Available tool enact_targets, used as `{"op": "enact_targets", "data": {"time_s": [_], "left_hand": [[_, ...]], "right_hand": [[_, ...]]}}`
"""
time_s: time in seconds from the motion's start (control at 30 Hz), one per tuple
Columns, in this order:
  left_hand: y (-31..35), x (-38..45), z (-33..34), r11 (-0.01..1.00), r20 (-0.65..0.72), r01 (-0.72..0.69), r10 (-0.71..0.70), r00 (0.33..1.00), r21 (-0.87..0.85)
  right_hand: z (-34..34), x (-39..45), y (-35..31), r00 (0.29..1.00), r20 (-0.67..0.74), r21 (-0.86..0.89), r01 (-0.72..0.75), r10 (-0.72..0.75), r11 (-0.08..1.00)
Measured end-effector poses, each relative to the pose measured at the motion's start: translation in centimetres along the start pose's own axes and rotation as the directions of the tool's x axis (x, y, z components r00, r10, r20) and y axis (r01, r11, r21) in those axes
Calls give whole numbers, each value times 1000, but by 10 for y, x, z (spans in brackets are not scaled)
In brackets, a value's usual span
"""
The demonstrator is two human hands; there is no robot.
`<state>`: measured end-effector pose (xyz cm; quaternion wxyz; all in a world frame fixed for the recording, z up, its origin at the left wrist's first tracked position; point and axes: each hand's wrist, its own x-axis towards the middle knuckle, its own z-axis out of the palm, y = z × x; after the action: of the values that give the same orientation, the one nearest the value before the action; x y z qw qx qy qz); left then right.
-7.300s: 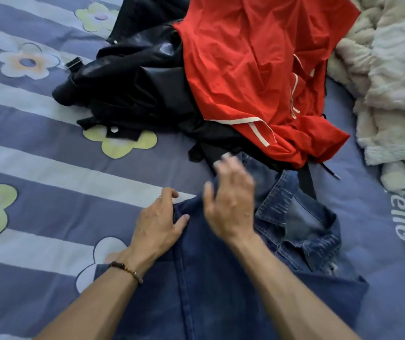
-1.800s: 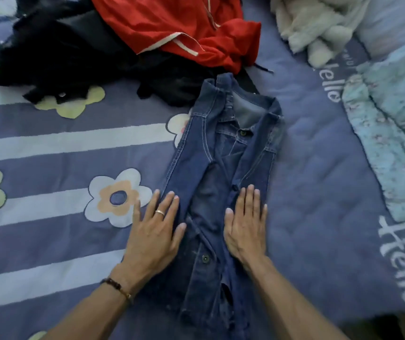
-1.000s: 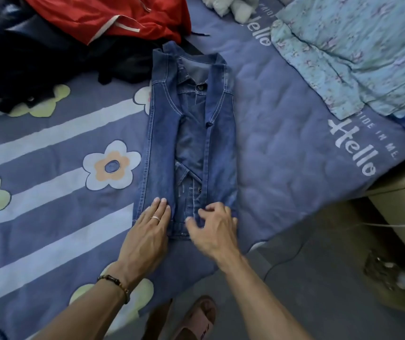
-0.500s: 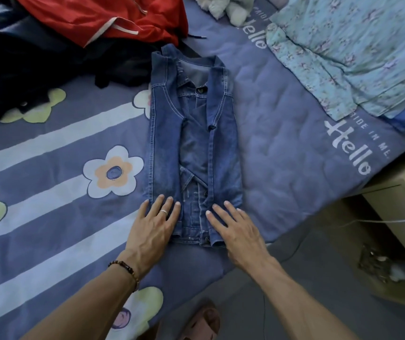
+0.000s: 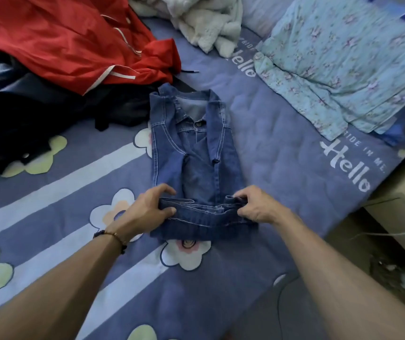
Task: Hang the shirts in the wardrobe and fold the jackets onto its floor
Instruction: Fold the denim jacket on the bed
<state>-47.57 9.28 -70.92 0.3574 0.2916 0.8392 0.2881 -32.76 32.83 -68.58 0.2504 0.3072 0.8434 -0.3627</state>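
On the bed [image 5: 282,148] right before me lies the denim jacket [image 5: 196,155], its sides folded in to a narrow strip whose long axis runs straight away from me, collar at the far end. My left hand [image 5: 145,212] and right hand [image 5: 257,207] each pinch a corner of the near hem, fingers [image 5: 165,191] curled round the cloth, lifting it off the cover. Beyond, to the left, a red jacket [image 5: 74,42] lies over a black one [image 5: 37,106].

Home bedroom, bed with flowered striped bedspread [image 5: 282,143], floral pillow [image 5: 338,57], clothes heaped on it
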Motion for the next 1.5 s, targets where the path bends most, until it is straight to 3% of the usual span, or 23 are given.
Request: {"op": "enact_targets", "data": {"time_s": [0.1,0.17,0.23,0.3,0.4,0.53,0.67,0.77,0.87,0.93,1.0,1.03,1.1,1.13,1.2,1.27,1.3,1.37,1.5], "left_hand": [[-21,5,20,974,-188,149,-181,965,-171],[-27,3,37,944,-280,154,-238,930,-293],[-22,1,50,928,-365,149,-277,889,-342],[-10,-1,60,934,-417,184,-306,856,-308],[0,1,61,948,-454,173,-281,845,-265],[-6,20,41,962,-421,231,-271,866,-144],[0,29,36,963,-440,267,-225,869,37],[-4,9,39,980,-521,162,-81,850,112],[-17,-12,58,970,-428,90,15,903,225],[-23,-8,71,931,-313,97,19,949,351],[-24,2,77,895,-226,131,-35,974,426],[-25,6,78,883,-196,146,-63,979,446],[-31,9,79,860,-153,141,-75,985,490],[-34,10,79,855,-149,140,-75,986,499],[-32,10,76,860,-126,143,-92,988,490],[-30,10,76,862,-116,138,-93,989,487],[-30,11,75,862,-113,140,-96,989,487],[-30,12,72,861,-92,154,-124,988,485],[-21,12,65,865,-39,162,-163,986,474]], "right_hand": [[11,11,18,954,-289,194,-22,79,981],[36,7,25,865,-446,299,-98,230,949],[66,4,26,766,-550,367,-137,333,920],[84,5,22,722,-607,360,-123,332,925],[78,13,19,753,-590,311,-119,290,943],[56,33,21,814,-436,234,-309,384,922],[57,46,18,758,-419,231,-443,499,867],[59,46,13,714,-448,236,-486,538,841],[61,47,8,692,-467,205,-522,551,828],[68,47,8,648,-546,210,-508,531,835],[79,44,9,555,-695,259,-400,457,879],[84,42,10,494,-794,226,-298,353,927],[87,33,9,378,-924,-1,-133,50,991],[91,27,9,369,-922,-144,-51,-115,988],[110,13,12,470,-782,-397,132,-410,908],[134,-6,18,627,-528,-542,270,-573,796],[142,-13,21,691,-429,-575,288,-582,766],[145,-10,24,757,-373,-602,242,-536,761],[133,19,3,768,-452,-615,101,-454,782]]}}
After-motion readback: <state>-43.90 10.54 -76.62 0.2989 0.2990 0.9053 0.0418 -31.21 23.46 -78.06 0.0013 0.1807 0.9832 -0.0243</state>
